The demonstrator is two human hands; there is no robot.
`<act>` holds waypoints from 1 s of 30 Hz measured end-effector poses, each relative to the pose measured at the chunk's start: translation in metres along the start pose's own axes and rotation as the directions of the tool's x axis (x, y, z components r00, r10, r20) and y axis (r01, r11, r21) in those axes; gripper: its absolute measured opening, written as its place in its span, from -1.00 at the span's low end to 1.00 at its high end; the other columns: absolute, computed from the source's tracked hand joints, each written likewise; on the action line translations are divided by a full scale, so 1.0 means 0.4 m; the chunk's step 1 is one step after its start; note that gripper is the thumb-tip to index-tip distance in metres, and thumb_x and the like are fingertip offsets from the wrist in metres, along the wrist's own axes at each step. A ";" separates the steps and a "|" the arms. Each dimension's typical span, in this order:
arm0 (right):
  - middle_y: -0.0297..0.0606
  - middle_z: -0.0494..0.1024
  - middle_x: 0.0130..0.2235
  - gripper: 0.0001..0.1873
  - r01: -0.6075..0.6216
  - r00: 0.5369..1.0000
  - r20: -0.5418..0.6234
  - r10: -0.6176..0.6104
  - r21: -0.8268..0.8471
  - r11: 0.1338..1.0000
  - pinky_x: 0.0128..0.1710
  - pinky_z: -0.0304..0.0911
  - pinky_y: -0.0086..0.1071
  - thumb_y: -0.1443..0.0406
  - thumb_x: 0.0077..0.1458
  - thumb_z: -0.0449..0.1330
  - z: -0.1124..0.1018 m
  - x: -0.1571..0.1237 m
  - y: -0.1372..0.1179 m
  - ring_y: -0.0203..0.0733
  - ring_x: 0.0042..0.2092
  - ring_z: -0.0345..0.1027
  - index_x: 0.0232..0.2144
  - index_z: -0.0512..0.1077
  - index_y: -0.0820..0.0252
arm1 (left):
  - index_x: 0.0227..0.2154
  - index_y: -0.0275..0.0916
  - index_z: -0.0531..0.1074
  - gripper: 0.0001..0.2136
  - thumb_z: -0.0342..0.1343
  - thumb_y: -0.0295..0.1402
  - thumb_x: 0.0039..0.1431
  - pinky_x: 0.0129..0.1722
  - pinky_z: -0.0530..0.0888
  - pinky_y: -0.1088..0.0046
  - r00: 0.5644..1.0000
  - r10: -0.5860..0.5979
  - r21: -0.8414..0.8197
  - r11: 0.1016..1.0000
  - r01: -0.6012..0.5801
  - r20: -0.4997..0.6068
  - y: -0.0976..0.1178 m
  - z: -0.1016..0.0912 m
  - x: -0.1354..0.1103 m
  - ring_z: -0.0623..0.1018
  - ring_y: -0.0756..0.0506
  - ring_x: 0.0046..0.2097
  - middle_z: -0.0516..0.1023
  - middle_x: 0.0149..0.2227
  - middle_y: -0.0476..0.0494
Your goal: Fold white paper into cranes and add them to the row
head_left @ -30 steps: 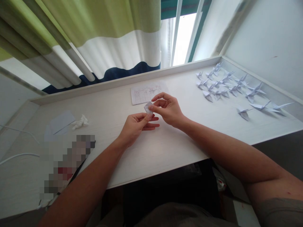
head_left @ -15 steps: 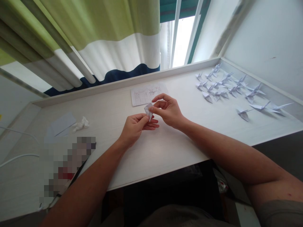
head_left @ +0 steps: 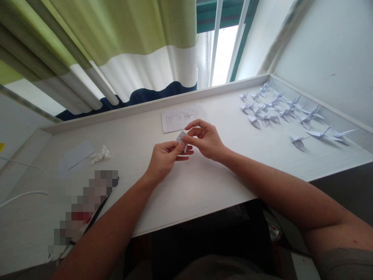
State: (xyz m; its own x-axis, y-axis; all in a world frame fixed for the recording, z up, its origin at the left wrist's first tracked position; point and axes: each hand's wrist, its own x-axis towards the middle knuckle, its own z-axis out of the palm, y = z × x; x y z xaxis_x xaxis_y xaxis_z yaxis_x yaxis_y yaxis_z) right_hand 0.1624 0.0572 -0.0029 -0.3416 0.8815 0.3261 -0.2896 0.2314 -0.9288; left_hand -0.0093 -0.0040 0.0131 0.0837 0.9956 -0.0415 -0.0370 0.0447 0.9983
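A small piece of folded white paper (head_left: 182,137) is held above the middle of the desk between both hands. My left hand (head_left: 166,156) pinches its lower part between thumb and fingers. On its upper right side, my right hand (head_left: 205,139) grips the paper with the thumb in front, the index finger arched above. The fingers cover part of the folds. Several white folded paper cranes (head_left: 274,111) stand in a group at the right of the desk, one crane (head_left: 297,143) nearest to my right forearm.
Behind the hands lies a printed sheet (head_left: 176,119) on the white desk (head_left: 186,194). At the left are loose white paper (head_left: 78,153), a crumpled tissue (head_left: 100,154), a blurred-out flat object (head_left: 90,202) and a white cable (head_left: 23,196). Raised edges border the desk's back.
The folded paper has turned slightly in my fingers, and its pointed lower end shows less. Both hands keep their hold. The view has shifted slightly.
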 end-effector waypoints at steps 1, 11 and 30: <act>-0.37 0.64 -0.42 -0.60 -0.003 1.000 0.003 0.003 0.002 1.000 -0.38 0.41 -0.36 0.14 0.05 0.54 0.000 -0.001 -0.001 -0.25 -0.39 0.53 -0.18 0.48 0.15 | -0.27 -0.28 0.70 -0.57 0.47 0.04 0.10 -0.16 0.73 0.21 1.000 -0.018 -0.001 1.000 0.018 0.008 0.001 -0.003 0.000 0.78 -0.26 -0.15 0.77 -0.22 -0.26; -0.40 0.62 -0.41 -0.57 -0.007 1.000 0.024 0.006 0.008 1.000 -0.35 0.43 -0.35 0.11 0.04 0.55 0.000 -0.002 0.001 -0.26 -0.38 0.52 -0.18 0.49 0.14 | -0.37 -0.26 0.69 -0.66 0.56 -0.07 0.02 -0.07 0.70 0.21 0.990 -0.119 -0.010 0.993 0.120 0.073 0.009 -0.025 0.007 0.78 -0.21 -0.21 0.78 -0.24 -0.22; -0.46 0.55 -0.47 -0.52 0.006 0.997 -0.078 -0.010 -0.054 0.999 -0.34 0.33 -0.32 0.01 0.01 0.55 -0.010 0.009 0.004 -0.28 -0.41 0.43 -0.22 0.47 0.11 | 0.01 -0.24 0.62 -0.49 0.58 -0.28 -0.02 -0.01 0.66 0.15 0.979 -0.170 -0.051 0.983 0.177 0.114 0.014 -0.022 0.003 0.74 -0.32 0.03 0.76 -0.04 -0.30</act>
State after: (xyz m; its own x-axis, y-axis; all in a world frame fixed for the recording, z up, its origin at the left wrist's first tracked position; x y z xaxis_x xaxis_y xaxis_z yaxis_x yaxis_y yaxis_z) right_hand 0.1644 0.0625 -0.0038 -0.2680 0.9086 0.3204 -0.2431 0.2580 -0.9351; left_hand -0.0181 -0.0019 0.0184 0.2017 0.9575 -0.2062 -0.0727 0.2246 0.9717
